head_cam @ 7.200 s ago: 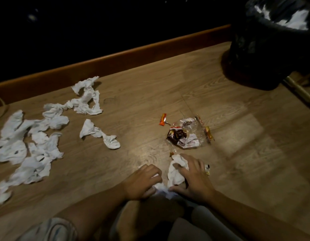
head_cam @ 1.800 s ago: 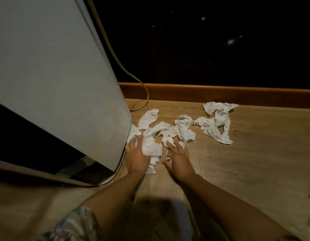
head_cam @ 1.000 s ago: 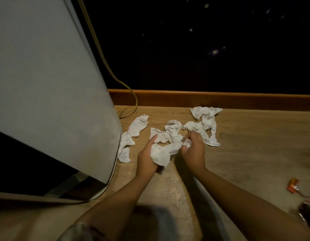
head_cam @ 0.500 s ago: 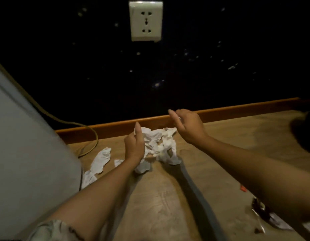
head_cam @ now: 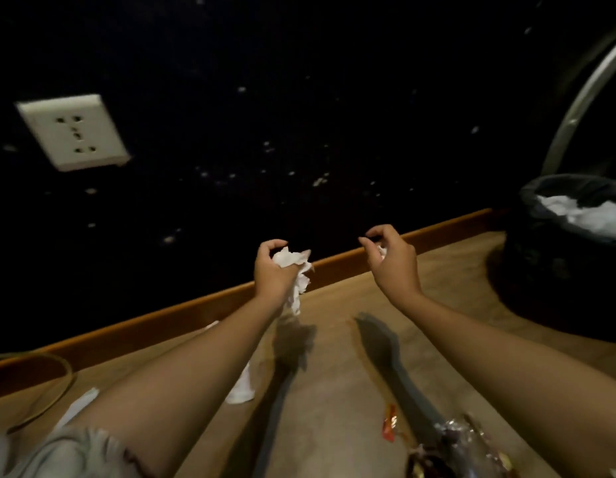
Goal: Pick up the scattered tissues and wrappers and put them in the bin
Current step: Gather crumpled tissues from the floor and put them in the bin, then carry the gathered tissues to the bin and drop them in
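While both arms reach forward above the wooden floor (head_cam: 334, 391), the left hand (head_cam: 274, 270) is closed around a bunch of crumpled white tissues (head_cam: 293, 262), and part of the bunch hangs down below the fist. The right hand (head_cam: 391, 258) is half closed, with the fingers curled inward, and a small piece of white tissue (head_cam: 381, 251) shows in its palm. Both hands are raised in the air, well apart from each other, in front of the dark wall (head_cam: 299, 115). The black bin with a black bag (head_cam: 561, 263) stands on the floor to the right, and white tissues (head_cam: 582, 215) already lie inside it. More white tissues (head_cam: 243, 388) lie on the floor under the left arm. A small orange wrapper (head_cam: 389, 422) and a clear plastic wrapper (head_cam: 461, 443) lie near the right arm.
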`<state>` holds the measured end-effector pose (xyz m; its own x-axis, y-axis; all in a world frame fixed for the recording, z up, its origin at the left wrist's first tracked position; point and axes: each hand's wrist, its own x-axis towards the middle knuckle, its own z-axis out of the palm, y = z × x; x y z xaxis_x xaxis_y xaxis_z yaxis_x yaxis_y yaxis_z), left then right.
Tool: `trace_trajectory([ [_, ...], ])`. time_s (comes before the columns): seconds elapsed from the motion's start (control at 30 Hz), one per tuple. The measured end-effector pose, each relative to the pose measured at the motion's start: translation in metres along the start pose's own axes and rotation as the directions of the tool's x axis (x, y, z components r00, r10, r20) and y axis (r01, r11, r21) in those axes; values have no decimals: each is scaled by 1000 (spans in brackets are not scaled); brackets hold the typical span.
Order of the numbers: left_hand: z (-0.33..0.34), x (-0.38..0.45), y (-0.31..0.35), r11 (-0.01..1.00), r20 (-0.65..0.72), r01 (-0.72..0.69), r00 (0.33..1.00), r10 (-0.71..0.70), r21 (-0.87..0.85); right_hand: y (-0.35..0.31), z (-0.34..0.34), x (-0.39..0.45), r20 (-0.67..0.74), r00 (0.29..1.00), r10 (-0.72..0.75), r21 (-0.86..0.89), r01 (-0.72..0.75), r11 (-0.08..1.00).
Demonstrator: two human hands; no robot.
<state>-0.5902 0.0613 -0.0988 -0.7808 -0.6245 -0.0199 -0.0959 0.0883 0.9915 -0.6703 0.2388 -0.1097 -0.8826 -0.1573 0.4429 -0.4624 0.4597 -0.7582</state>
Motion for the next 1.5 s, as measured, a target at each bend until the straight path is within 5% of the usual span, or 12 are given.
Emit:
trace_trajectory([
  [0.27, 185, -2, 46, 998, 181, 58, 982, -51, -32, 84, -115, 66, -288, 957, 26, -7, -29, 1000],
  [0.37, 256, -1, 62, 994, 307, 10, 951, -45, 113, 116, -165, 91, -401, 915, 41, 10, -40, 999],
  [0.6, 418, -24, 99, 946, 485, -213, 871, 71, 244, 182, -260, 131, -667, 707, 236, 66, -259, 964],
  [0.8, 495, -41, 110, 934, 433, -292, 883, 181, 205, 228, -302, 150, -576, 761, 299, -40, -391, 919],
  [0.9, 512, -35, 107, 900, 590, -372, 787, 177, 226, 244, -311, 154, -375, 723, 580, -212, -676, 706],
  [0.97, 510, -32, 105, 895, 699, -367, 709, 93, 253, 248, -313, 147, -334, 702, 629, -244, -709, 661],
  [1.1, 486, -34, 103, 874, 655, -462, 709, 262, 150, 238, -313, 127, -387, 742, 547, -225, -651, 725],
  [1.27, 425, -22, 98, 791, 711, -563, 657, 251, 241, 203, -281, 113, -450, 866, 217, -331, -388, 860],
  [1.4, 362, -5, 102, 664, 760, -648, 624, 182, 373, 173, -232, 101, -256, 966, -42, -400, -66, 914],
  [1.5, 309, 8, 94, 597, 728, -654, 666, 162, 466, 145, -191, 89, -40, 992, -123, -435, 93, 896],
])
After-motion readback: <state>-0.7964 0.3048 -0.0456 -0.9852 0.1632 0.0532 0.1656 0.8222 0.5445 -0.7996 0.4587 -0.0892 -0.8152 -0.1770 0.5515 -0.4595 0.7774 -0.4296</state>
